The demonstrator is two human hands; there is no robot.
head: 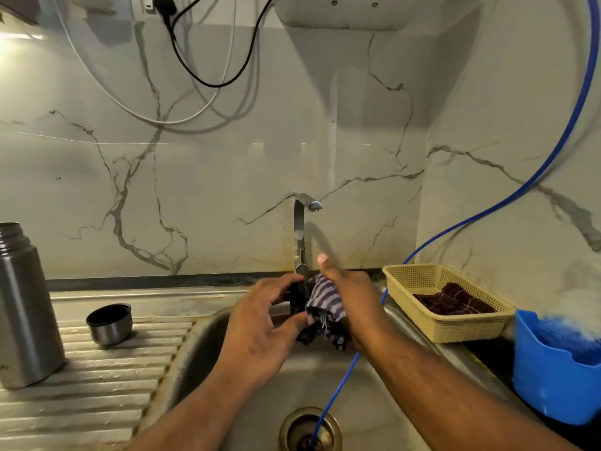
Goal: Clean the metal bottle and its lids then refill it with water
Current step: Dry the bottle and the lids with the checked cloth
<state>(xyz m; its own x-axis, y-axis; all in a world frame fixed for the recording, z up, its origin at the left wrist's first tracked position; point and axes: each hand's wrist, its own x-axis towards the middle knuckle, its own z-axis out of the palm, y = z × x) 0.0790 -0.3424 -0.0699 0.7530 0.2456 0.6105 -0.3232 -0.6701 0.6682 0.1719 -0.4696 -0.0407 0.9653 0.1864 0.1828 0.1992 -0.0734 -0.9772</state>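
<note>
- Nearest to me, the drain [310,429] sits in the bottom of the steel sink [367,405], and a thin blue hose [335,396] drops into it.
- Both forearms reach in over the basin, and the hands meet at its far side.
- The left hand [260,327] has its fingers curled, thumb and fingertips pinching a black lid [296,299]. The lid is mostly hidden, so I cannot make out its shape.
- The right hand [353,299] grips a bunched striped cloth [325,297] pressed against that lid, with the thumb sticking up.
- On the ribbed steel counter [113,385] to the left, the metal bottle [24,307] stands upright with its mouth uncovered, well apart from the hands.
- Just right of the bottle and slightly farther back, a cup lid [109,323] rests with its open side up.
- On the right, a blue tub [553,379] stands near me, and beyond it a cream basket [455,327] holds a dark cloth [452,301].
- The tap [300,236] rises just behind the hands, its spout turned right. I see no water running from it.
- Farthest back, the marble wall [227,177] carries looping black and white cables [201,79].
</note>
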